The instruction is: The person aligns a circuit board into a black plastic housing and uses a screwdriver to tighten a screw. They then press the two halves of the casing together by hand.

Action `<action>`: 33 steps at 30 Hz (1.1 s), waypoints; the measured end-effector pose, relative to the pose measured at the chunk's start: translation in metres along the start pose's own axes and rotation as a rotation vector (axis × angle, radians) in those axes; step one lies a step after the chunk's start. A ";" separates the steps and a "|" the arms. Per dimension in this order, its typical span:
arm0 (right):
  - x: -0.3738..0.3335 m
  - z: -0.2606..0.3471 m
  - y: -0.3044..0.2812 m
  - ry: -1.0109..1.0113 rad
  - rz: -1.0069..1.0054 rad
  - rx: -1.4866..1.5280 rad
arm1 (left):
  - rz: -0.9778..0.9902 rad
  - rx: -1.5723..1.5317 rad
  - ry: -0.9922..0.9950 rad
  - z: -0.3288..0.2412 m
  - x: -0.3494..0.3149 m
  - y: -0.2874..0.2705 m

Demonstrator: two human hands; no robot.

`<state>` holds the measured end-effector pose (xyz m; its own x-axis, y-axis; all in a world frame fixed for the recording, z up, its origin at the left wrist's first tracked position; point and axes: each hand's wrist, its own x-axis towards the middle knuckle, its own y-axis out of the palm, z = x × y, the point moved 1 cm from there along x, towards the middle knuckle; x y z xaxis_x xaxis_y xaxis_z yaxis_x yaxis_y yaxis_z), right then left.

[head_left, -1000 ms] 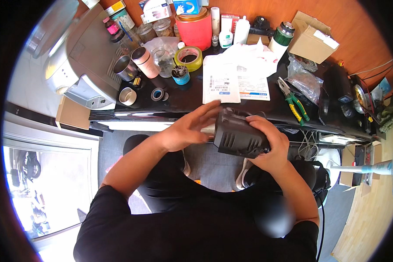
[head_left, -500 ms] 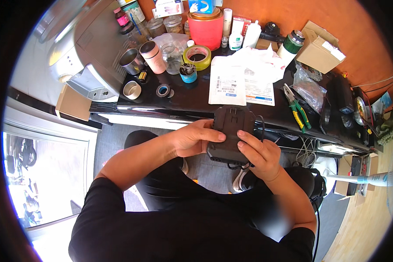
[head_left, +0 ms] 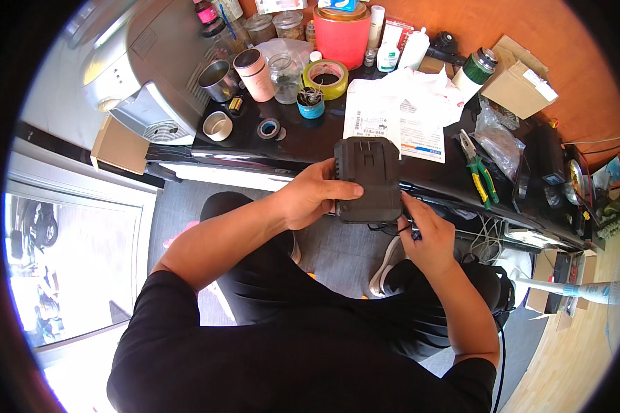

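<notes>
A black plastic battery pack with a slotted top is held up before the desk's front edge. My left hand grips it by its left side, the thumb lying across its face; the other fingers are hidden beneath. Beside the pack's lower right corner, my right hand is closed around a thin black cable. Whether the cable is plugged into the pack cannot be seen. Past the pack lie white printed papers, and to the right are pliers with green and yellow handles.
On the black desk stand a yellow tape roll, a pink tumbler, a glass jar, a red canister and a small metal cup. A silver machine occupies the left end. Loose wires hang below.
The battery pack has risen slightly toward the desk with my left hand. My right hand has come off its face and moved down and right to the cable.
</notes>
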<state>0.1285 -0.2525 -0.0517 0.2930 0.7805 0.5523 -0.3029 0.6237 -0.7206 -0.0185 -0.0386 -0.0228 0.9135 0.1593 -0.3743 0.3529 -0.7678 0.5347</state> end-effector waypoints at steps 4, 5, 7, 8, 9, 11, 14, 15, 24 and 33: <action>0.002 0.008 -0.005 0.159 0.164 0.109 | -0.051 0.053 0.091 0.002 0.000 -0.002; 0.003 0.010 -0.007 0.221 0.209 0.143 | -0.059 0.064 0.129 0.000 0.000 0.001; 0.003 0.009 -0.012 0.281 0.220 0.196 | -0.079 0.071 0.167 0.000 0.003 0.003; 0.004 0.006 -0.015 0.278 0.187 0.214 | -0.091 0.068 0.167 0.000 0.005 -0.001; 0.004 0.003 -0.017 0.275 0.154 0.231 | -0.102 0.065 0.166 0.000 0.005 -0.003; 0.007 -0.010 -0.026 0.516 0.098 0.207 | -0.109 0.038 0.185 -0.004 0.005 0.000; 0.014 -0.025 -0.044 0.760 0.134 0.077 | -0.118 -0.008 0.200 -0.005 0.005 -0.003; 0.009 -0.040 -0.048 0.752 0.124 0.075 | -0.118 -0.026 0.195 -0.006 0.006 -0.001; 0.038 -0.161 -0.007 0.420 0.130 -0.421 | -0.057 0.066 0.321 -0.002 0.018 -0.007; 0.062 -0.181 0.026 0.350 0.172 -0.555 | -0.037 -0.165 0.128 -0.006 0.020 -0.016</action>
<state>0.3032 -0.1964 -0.1123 0.5867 0.7482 0.3097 0.1120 0.3038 -0.9461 -0.0044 -0.0194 -0.0345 0.9139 0.2713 -0.3021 0.4055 -0.6495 0.6433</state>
